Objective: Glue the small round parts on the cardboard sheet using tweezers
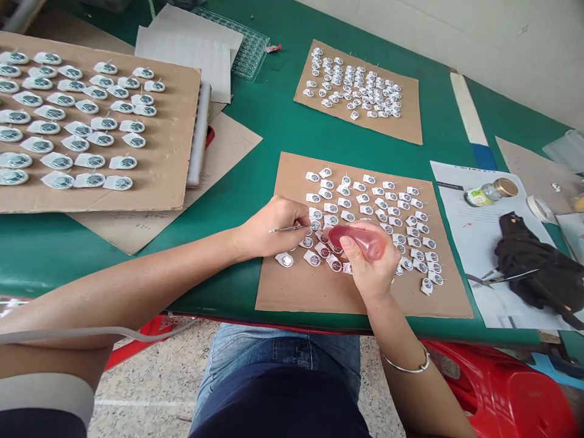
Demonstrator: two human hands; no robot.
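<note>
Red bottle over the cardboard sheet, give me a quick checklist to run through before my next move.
1. Red bottle gripped in the right hand: ok.
2. Thin metal tool held in the fingers of the left hand: ok.
3. Cardboard sheet lying fully on the green table: ok.
4. All white pieces on that sheet in plain sight: not ok, the hands and bottle cover some.
5. Bottle tip touching a piece: cannot tell, too small.
6. Gold lid on the glass jar: ok.
</note>
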